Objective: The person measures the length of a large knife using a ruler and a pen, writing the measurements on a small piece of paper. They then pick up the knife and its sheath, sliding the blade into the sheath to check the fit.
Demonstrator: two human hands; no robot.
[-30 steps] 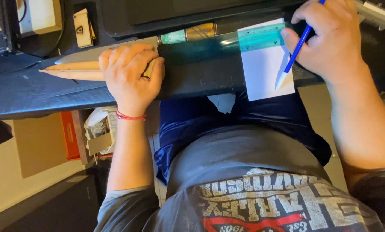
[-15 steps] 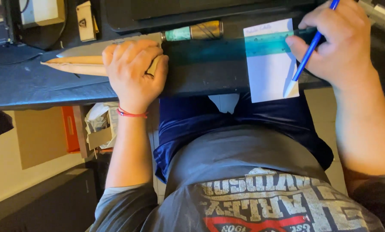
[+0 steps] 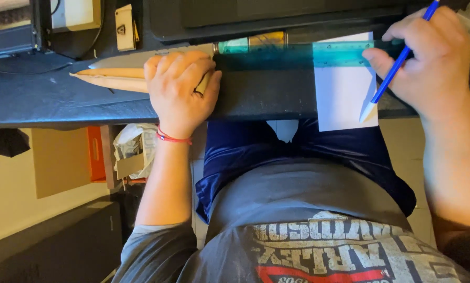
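My left hand [image 3: 180, 91] lies curled over a tan, pointed wooden piece [image 3: 109, 78] on the dark desk [image 3: 46, 99], with a grey blade-like shape [image 3: 135, 58] just behind it. My right hand [image 3: 429, 57] grips a blue pen [image 3: 397, 65]. Its white tip rests near the lower right corner of a small white sheet of paper [image 3: 340, 94]. A see-through teal ruler [image 3: 298, 55] lies along the desk and crosses the top of the sheet, under my right fingers. Its left end reaches my left hand.
A teal and gold cylinder [image 3: 253, 42] lies behind the ruler, in front of a black device [image 3: 277, 15]. A small tan box [image 3: 124, 26] and cables sit at the back left. Under the desk are an orange crate [image 3: 96, 154], crumpled bags [image 3: 133, 152] and my lap.
The view has shifted slightly, so everything sits a little further right. Both hands keep their grips, and the pen tip stays near the sheet's lower right corner.
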